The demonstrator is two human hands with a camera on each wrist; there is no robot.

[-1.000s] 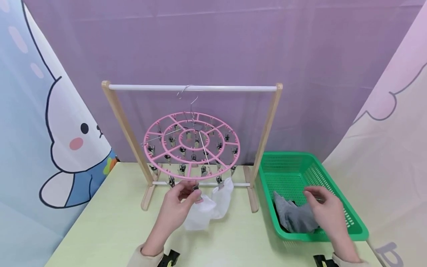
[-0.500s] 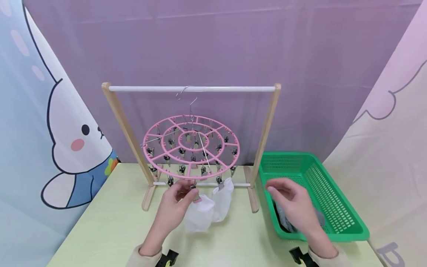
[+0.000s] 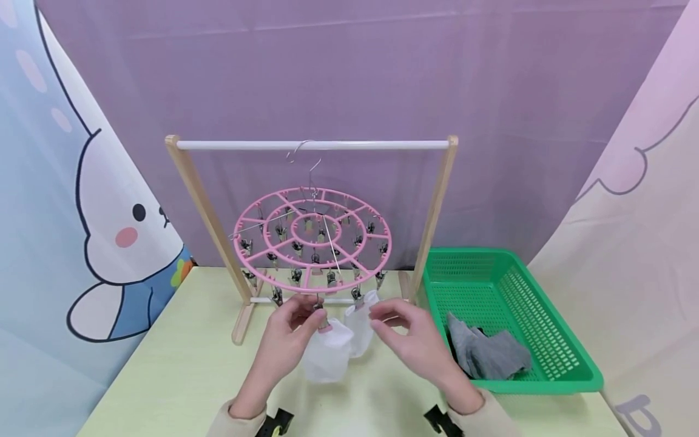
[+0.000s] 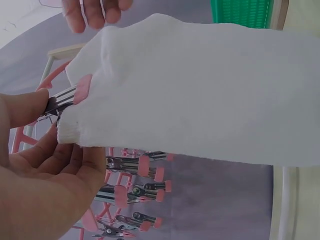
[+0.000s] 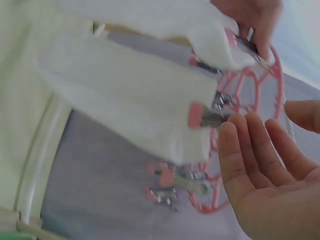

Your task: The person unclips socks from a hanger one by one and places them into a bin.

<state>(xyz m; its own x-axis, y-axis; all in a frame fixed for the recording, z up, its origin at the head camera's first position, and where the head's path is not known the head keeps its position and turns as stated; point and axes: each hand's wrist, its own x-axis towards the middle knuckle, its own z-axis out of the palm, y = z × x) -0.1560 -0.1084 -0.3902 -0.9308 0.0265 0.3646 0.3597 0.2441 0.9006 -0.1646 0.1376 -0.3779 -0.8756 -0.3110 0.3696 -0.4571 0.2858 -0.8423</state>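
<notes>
My left hand (image 3: 290, 334) pinches a metal clip (image 4: 65, 97) with pink tips between thumb and fingers, below the front rim of a pink round hanger (image 3: 309, 289). That clip bites the ribbed cuff of a white sock (image 4: 190, 95), which dangles beneath it. A second white sock (image 5: 130, 95) hangs from the neighbouring clip (image 5: 206, 116) to the right. My right hand (image 3: 417, 340) holds nothing; its thumb stands apart from loosely bent fingers. In the head view it overlaps the edge of the second sock, and its fingertips are close to that sock's clip in the right wrist view.
A wooden stand with a white bar (image 3: 377, 145) carries the hanger by its hook. Several other clips dangle under the rings. At the right, a green basket (image 3: 568, 340) contains grey cloth (image 3: 494, 357). Printed curtains (image 3: 349, 73) surround the pale table (image 3: 164, 376).
My right hand has moved left from over the green basket to beside the hanging socks, uncovering the grey cloth. My left hand has stayed at its clip.
</notes>
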